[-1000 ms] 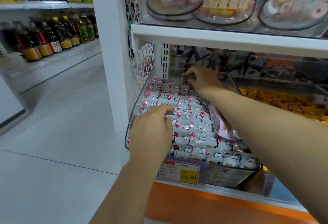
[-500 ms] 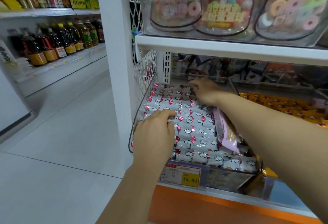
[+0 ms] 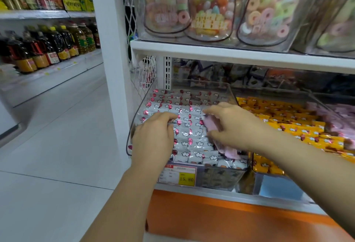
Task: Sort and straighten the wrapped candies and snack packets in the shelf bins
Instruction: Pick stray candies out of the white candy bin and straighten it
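Observation:
A clear bin (image 3: 233,95) on the lower shelf holds rows of silver candy packets (image 3: 184,136) printed with red balloons and white clouds. My left hand (image 3: 153,138) rests on the packets at the bin's left side, its fingers curled down onto them. My right hand (image 3: 228,124) is over the bin's right side and its fingers curl round a pink packet (image 3: 210,124) that lies among the silver ones. More of the pink wrapper (image 3: 229,151) shows below my right wrist.
A bin of yellow packets (image 3: 288,124) stands to the right, pink packets (image 3: 334,115) beyond it. Dark snack bags (image 3: 230,74) fill the bins behind. The shelf above (image 3: 230,53) carries bags of ring candies. A price tag (image 3: 177,175) hangs in front. Oil bottles (image 3: 48,47) line the left aisle.
My right hand has drawn back from the bin's far edge to its right middle and taken hold of the pink packet. My left hand has stayed on the silver packets.

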